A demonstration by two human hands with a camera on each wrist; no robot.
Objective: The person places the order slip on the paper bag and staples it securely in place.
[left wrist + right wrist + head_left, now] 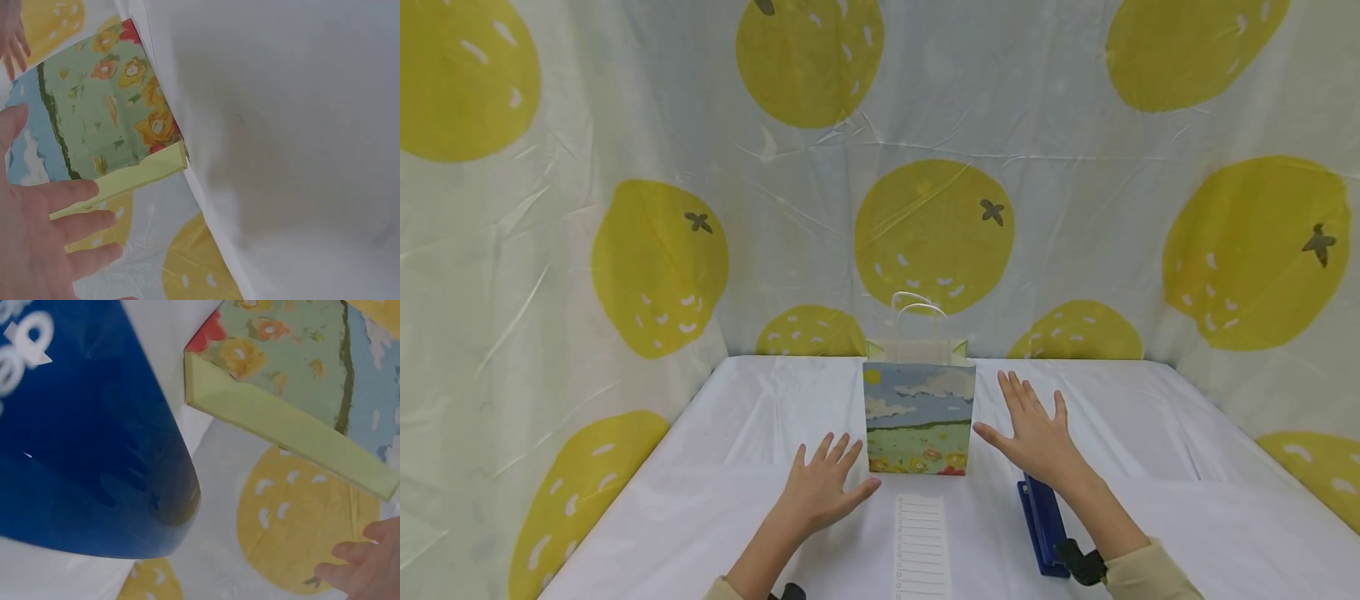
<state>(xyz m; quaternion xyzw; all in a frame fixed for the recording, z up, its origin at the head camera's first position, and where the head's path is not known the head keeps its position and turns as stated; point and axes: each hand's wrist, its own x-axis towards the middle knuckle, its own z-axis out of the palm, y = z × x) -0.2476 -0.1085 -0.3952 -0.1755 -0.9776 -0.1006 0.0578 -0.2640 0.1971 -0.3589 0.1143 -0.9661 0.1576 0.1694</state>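
A paper gift bag (919,417) with a painted meadow and sky stands upright with its white handles raised. Fingers spread, my left hand (822,492) hovers over the table to the bag's front left, holding nothing. My right hand (1037,433) is also spread and bare, just right of the bag. Beneath the right forearm lies a blue stapler (1043,529), its far end partly hidden by the arm; its glossy top (94,437) fills the left of the right wrist view. Between the hands, a lined paper strip (921,546) with small checkboxes lies flat before the bag.
White cloth covers the table (760,417). A curtain (790,217) printed with big yellow lemons hangs behind it and along both sides. Each wrist wears a dark strap; the right one (1081,562) sits close to the stapler.
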